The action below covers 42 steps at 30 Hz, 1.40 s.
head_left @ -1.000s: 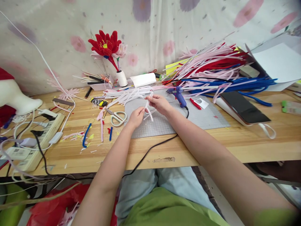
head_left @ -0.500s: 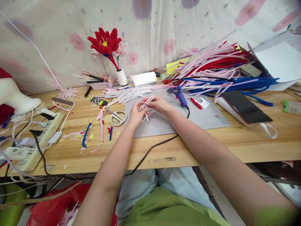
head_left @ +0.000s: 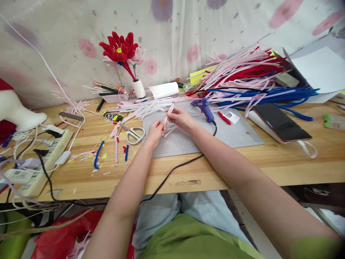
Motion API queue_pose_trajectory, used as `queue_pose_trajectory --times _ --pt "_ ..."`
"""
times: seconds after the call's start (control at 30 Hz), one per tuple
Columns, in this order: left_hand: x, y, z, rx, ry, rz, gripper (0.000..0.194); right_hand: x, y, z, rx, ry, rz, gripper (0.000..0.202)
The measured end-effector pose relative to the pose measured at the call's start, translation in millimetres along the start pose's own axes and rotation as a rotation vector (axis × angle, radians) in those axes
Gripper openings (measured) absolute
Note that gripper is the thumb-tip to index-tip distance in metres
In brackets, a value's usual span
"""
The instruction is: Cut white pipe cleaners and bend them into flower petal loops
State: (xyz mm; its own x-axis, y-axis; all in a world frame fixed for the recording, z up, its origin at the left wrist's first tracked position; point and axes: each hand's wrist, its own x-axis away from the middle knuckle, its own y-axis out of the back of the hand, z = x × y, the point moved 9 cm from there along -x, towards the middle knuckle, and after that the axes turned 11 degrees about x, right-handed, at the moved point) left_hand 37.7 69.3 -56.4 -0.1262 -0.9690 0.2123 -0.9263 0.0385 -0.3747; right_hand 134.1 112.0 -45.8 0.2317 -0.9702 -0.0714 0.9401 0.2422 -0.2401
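Note:
Over the grey cutting mat (head_left: 178, 147), my left hand (head_left: 155, 133) and my right hand (head_left: 180, 119) are close together, both closed on a pale pipe cleaner (head_left: 170, 109). Its upper end looks bent over and rises above my right fingertips, while its lower part runs down to my left fingertips. Another pale strip shows beside my right hand, above the mat; whether it is held I cannot tell. Scissors (head_left: 135, 135) with light handles lie left of my left hand. To the right of my right hand lies a purple glue gun (head_left: 205, 109).
White pipe cleaners (head_left: 145, 108) lie behind my hands. A large heap of pink, red and blue pipe cleaners (head_left: 242, 75) fills the back right. A phone (head_left: 281, 122) lies right, a power strip (head_left: 51, 158) left. A red flower (head_left: 120, 48) stands in a white vase (head_left: 139, 89).
My hands have moved slightly apart, the left one down and left. The pale pipe cleaner, bunched between my fingers before, now stretches between the two hands.

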Motion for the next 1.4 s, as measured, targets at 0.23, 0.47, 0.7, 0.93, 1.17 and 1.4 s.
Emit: queue_pose_trajectory --times 0.23,0.47,0.7,0.93,1.17,1.4 --pt "1 -2.5 -1 -0.007 -0.004 0.010 0.017 -4 6 -6 0.021 -0.030 -0.021 0.036" --pt "2 -6.5 0 -0.010 0.046 0.029 0.021 -3 15 2 0.035 0.005 -0.127 0.030" --pt "5 -11.5 0 -0.030 0.032 0.093 0.020 -3 15 6 0.013 0.019 -0.126 0.028" --pt "1 -11.9 1 0.002 0.057 0.101 0.015 -3 13 9 -0.008 0.024 -0.023 0.034" --pt "-8 -4.7 7 0.158 0.173 0.086 0.014 -5 -1 3 0.013 0.028 0.070 0.036" --pt "5 -17.9 21 0.440 0.401 0.169 0.020 -3 -9 1 -0.046 0.018 0.066 0.033"
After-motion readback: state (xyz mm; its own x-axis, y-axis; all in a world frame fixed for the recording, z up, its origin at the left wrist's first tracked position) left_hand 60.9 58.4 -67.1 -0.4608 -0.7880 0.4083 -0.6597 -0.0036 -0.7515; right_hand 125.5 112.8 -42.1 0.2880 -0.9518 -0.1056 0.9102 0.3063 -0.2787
